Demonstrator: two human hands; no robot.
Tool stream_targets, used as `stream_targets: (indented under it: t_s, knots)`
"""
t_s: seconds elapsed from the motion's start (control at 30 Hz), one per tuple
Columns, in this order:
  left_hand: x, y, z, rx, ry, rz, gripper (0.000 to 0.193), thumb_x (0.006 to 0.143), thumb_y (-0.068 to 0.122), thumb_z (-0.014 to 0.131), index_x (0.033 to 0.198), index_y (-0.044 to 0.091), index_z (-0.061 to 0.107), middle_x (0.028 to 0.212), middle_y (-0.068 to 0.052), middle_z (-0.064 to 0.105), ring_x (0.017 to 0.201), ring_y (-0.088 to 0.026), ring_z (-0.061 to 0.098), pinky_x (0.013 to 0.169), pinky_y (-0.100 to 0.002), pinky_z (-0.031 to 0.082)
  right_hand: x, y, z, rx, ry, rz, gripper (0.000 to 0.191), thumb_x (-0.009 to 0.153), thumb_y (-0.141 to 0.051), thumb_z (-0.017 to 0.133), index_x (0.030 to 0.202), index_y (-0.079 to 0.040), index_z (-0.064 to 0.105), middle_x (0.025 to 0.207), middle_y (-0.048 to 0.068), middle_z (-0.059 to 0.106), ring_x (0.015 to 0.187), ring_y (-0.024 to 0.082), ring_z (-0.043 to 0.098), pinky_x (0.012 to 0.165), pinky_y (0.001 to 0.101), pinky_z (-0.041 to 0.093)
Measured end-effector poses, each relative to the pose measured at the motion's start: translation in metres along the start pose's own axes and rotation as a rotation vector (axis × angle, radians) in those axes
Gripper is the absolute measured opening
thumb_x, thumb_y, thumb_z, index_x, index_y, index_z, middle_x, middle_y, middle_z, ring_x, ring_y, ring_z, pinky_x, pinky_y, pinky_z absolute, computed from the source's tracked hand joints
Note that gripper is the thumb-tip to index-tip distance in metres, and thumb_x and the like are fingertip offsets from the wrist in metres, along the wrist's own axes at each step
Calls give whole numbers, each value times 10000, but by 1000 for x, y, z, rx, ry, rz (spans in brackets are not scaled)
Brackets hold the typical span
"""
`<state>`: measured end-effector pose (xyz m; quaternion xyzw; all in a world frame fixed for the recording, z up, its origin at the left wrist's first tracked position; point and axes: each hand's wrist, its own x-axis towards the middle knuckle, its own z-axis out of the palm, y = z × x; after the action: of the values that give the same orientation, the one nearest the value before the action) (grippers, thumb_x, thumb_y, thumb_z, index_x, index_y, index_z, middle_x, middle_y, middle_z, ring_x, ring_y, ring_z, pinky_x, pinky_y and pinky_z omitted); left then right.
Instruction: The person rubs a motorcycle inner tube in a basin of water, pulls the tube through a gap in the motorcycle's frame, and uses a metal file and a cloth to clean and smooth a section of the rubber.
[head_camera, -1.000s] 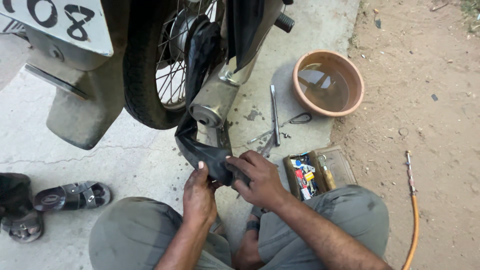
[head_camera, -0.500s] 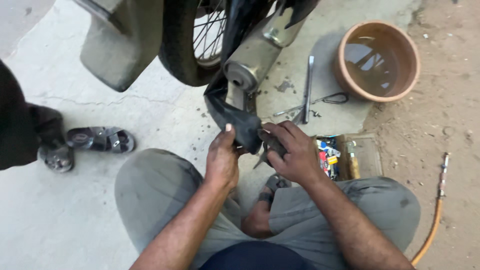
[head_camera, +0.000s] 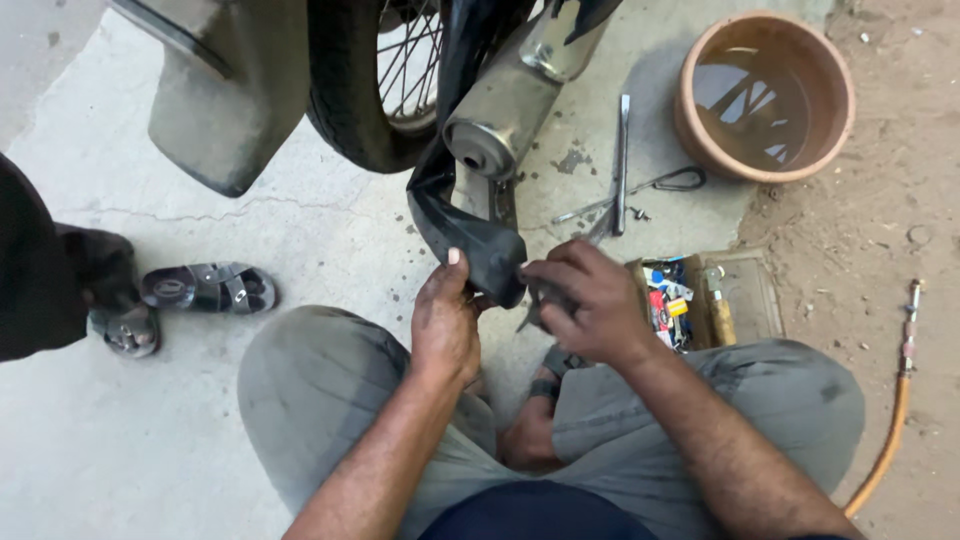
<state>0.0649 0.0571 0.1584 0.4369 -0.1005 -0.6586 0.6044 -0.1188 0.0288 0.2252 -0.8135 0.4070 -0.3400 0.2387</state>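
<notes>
clay basin (head_camera: 765, 95) of water seen top right | metal rod (head_camera: 622, 165) laid on concrete | open tool box (head_camera: 700, 300) beside it | orange hose (head_camera: 885, 440) on dirt | sandals (head_camera: 205, 288) at left

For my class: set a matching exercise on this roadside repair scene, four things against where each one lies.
Things:
1. inner tube
2. clay basin
3. tool box
4. sandals

Places:
A. upper right, holding water
B. far left on the concrete
C. in the grip of the left hand and right hand
D. beside the right knee

Pairs: 1-C, 2-A, 3-D, 4-B
</notes>
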Motion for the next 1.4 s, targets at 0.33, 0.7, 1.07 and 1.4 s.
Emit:
stream_targets:
  t_s: [0.33, 0.7, 1.07, 1.4]
  knots:
    - [1, -1, 3, 13, -37, 29, 372, 1030, 378, 558, 1097, 34, 684, 1014, -82, 741, 880, -187, 687, 782, -369, 548, 2, 9, -10, 261, -104, 203, 327, 799, -27, 644, 1109, -18, 749, 997, 109, 706, 967, 244, 687, 895, 331, 536]
    - [4, -12, 4, 19, 20, 72, 356, 1035, 358, 580, 1008, 16, 677, 935, -95, 727, 810, -195, 690, 743, -372, 568, -4, 16, -27, 183, 51, 109, 288, 782, 6, 590, 1039, -7, 720, 1073, 134, 689, 1058, 271, 676, 968, 328, 531]
    - [0, -13, -1, 43, -24, 54, 362, 1036, 356, 617, 968, 12, 708, 889, -73, 735, 765, -171, 675, 740, -342, 558, -5, 10, -2, 63, 97, 229, 275, 911, -14, 744, 1182, -31, 699, 1172, 144, 697, 1093, 288, 694, 968, 355, 537]
    - [0, -18, -3, 51, -17, 39, 316, 1002, 350, 633, 993, 48, 726, 893, -39, 738, 780, -139, 665, 710, -327, 528, 5, -5, 22, -123, 5, -71, 397, 799, 45, 744, 1179, -67, 708, 1090, 136, 634, 994, 312, 662, 798, 393, 560]
